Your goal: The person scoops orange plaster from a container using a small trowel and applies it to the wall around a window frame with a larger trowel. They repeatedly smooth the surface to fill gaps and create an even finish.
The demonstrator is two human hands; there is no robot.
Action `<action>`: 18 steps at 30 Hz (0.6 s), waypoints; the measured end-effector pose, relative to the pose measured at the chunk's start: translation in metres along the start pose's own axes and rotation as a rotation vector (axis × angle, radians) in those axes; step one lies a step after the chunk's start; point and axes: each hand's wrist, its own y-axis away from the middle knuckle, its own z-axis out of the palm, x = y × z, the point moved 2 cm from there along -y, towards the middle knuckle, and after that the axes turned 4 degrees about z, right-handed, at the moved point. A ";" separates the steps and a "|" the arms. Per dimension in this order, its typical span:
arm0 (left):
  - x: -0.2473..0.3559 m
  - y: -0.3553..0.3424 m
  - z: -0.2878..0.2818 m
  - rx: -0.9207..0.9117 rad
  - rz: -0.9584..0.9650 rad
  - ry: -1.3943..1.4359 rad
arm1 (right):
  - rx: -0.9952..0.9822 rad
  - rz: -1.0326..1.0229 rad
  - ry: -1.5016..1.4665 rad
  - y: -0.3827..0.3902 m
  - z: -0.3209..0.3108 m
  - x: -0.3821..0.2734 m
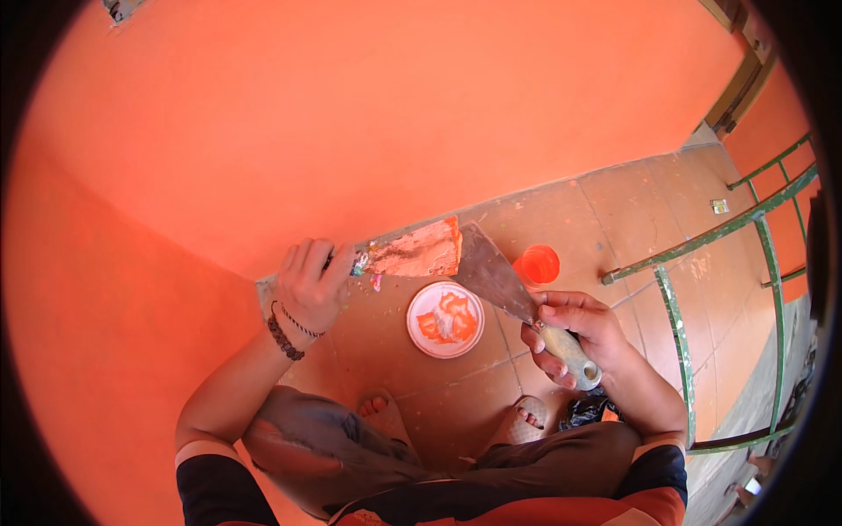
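Note:
My left hand (313,285) is closed around the handle of a putty knife (412,252) whose wide blade is smeared with orange and dark residue. In my right hand (583,333) is a scraper (498,276) with a grey triangular blade and a pale, worn handle with a hole at its end. The two blades meet edge to edge, or nearly so, in front of me. Below them on the floor sits a round white lid or shallow dish (445,348) holding white and orange paste. An orange cup (538,265) stands behind the scraper blade.
Orange walls (395,105) rise ahead and at my left. To the right stands a green metal frame (728,228) with chipped paint. A small packet (719,207) lies on the tiled floor (631,202). Dark crumpled plastic (586,408) is beside my right sandal (524,421).

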 end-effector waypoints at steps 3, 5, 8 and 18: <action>-0.009 0.004 0.004 0.076 0.065 -0.002 | -0.052 0.023 0.016 0.002 -0.005 0.001; -0.014 0.005 0.007 0.117 0.091 0.003 | -0.030 0.024 0.024 0.003 -0.009 0.001; -0.020 0.007 0.010 0.146 0.130 -0.001 | -0.084 0.029 0.075 0.003 -0.018 0.002; -0.028 0.011 0.013 0.142 0.223 -0.019 | -0.403 -0.111 0.019 0.005 -0.039 -0.007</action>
